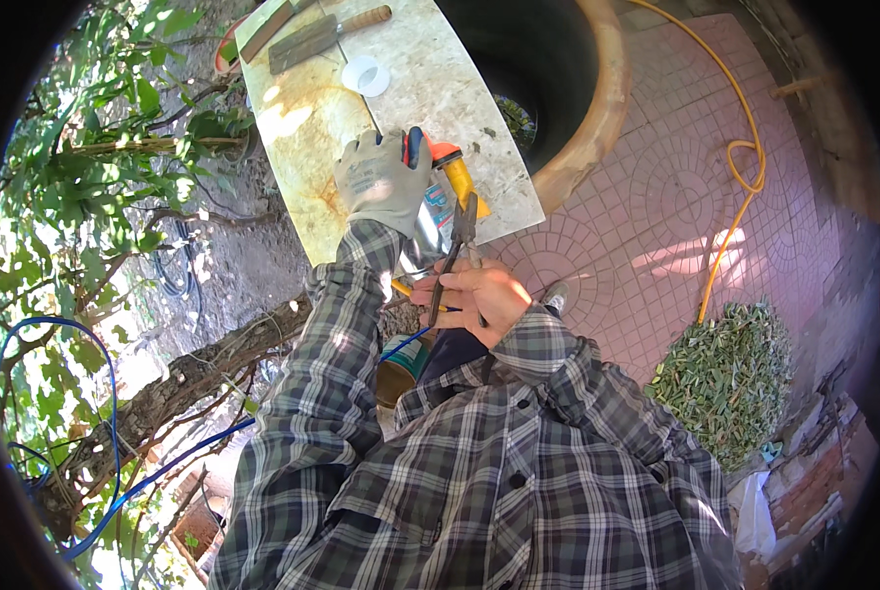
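Observation:
My left hand (383, 182), in a grey work glove with blue inside, is closed around an orange-and-yellow piece (457, 175) at the near right part of a stained white board (504, 192). A silver cylinder with a blue and red label (430, 221) is under that hand, partly hidden. My bare right hand (484, 303) holds metal pliers (453, 258) by the handles. Their jaws reach up to the yellow part; whether they grip it I cannot tell. On the far part of the board lie a wide blade with a wooden handle (327, 39) and a translucent white ring (366, 76).
A large round vessel with a thick tan rim (612, 79) stands beyond the board to the right. A yellow hose (745, 187) crosses the pink tiles toward a leafy heap (730, 379). Branches (184, 383) and a blue hose (165, 467) lie left. A green can (399, 366) is below my hands.

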`<state>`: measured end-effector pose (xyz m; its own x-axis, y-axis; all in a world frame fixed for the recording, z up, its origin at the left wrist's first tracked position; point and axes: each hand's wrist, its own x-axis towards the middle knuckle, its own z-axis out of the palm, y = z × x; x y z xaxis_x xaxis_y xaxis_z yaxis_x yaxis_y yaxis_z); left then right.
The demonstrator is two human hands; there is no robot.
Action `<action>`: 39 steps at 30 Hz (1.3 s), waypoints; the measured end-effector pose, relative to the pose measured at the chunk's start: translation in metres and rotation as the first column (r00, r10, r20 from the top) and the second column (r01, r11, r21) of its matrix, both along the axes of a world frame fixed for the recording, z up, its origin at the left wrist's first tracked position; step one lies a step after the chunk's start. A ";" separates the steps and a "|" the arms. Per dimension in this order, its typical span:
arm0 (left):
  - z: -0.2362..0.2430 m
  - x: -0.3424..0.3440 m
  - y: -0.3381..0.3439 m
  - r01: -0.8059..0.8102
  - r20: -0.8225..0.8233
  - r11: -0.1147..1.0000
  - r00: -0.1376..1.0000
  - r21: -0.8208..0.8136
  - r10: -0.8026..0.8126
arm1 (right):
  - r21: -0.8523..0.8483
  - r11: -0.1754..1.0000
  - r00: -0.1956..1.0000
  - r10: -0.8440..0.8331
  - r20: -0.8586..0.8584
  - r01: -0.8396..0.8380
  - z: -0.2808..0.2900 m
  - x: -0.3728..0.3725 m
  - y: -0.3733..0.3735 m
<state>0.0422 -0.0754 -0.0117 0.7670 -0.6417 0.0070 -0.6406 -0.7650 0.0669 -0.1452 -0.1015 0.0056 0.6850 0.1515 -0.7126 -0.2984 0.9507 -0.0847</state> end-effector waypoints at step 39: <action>0.000 -0.001 0.006 0.035 0.092 0.990 0.996 -0.135 -0.022 | 0.348 0.937 0.974 -0.117 0.193 0.043 -0.019 -0.018 -0.009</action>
<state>0.0411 -0.0697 -0.0117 0.7407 -0.6515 0.1640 -0.6701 -0.7340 0.1106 -0.1635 -0.1102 -0.0138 0.8314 0.2976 -0.4692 -0.2309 0.9531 0.1954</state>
